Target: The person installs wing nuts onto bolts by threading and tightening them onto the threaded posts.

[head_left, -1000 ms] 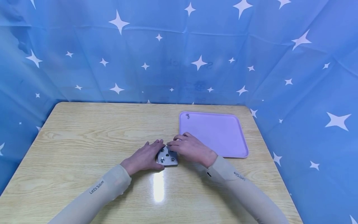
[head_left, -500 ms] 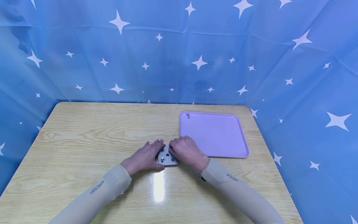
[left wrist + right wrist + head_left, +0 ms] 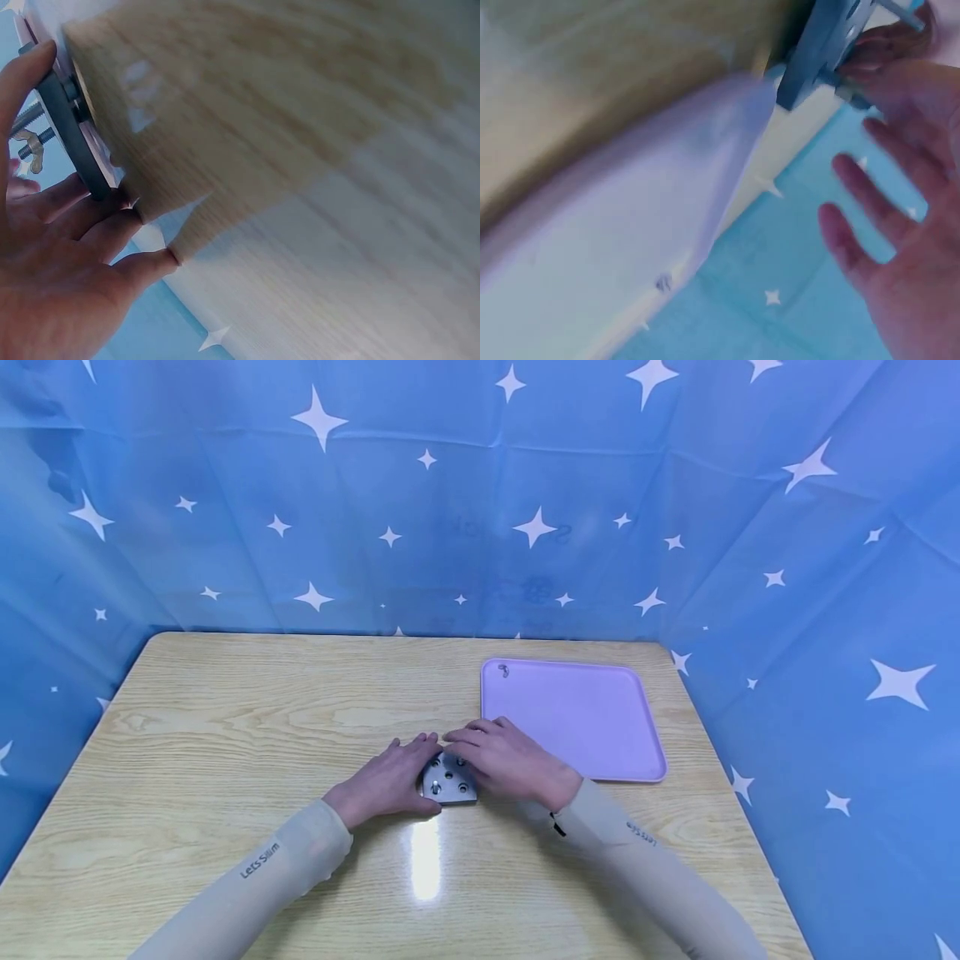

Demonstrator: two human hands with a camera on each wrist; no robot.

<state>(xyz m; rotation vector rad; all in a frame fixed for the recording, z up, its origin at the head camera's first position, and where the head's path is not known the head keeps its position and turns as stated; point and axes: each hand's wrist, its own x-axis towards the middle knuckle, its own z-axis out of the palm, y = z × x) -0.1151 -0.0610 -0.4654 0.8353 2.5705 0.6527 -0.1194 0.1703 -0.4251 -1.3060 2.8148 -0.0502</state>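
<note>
A thick metal plate [image 3: 450, 791] with several holes lies at the middle of the table, bolts standing up from it. My left hand [image 3: 386, 781] grips its left side, thumb at the near edge and fingertips at the far one. In the left wrist view, a wing nut [image 3: 34, 150] sits on one bolt's thread. My right hand [image 3: 517, 764] reaches over the plate's far right corner. In the right wrist view its thumb and forefinger meet at a blurred wing nut [image 3: 851, 97] on a bolt, while the other fingers stand out loosely. Their exact contact is partly hidden.
A purple tray [image 3: 577, 718] lies just behind and right of the plate, with the right hand over its near left corner. One small metal piece [image 3: 503, 671] rests in the tray's far left corner. Blue star-printed curtains [image 3: 427, 527] hang behind the wooden table [image 3: 247, 710].
My right hand curls inward half a second ago, then straightens back out over the plate's corner, much as it lay one second ago. The left hand and the plate stay still.
</note>
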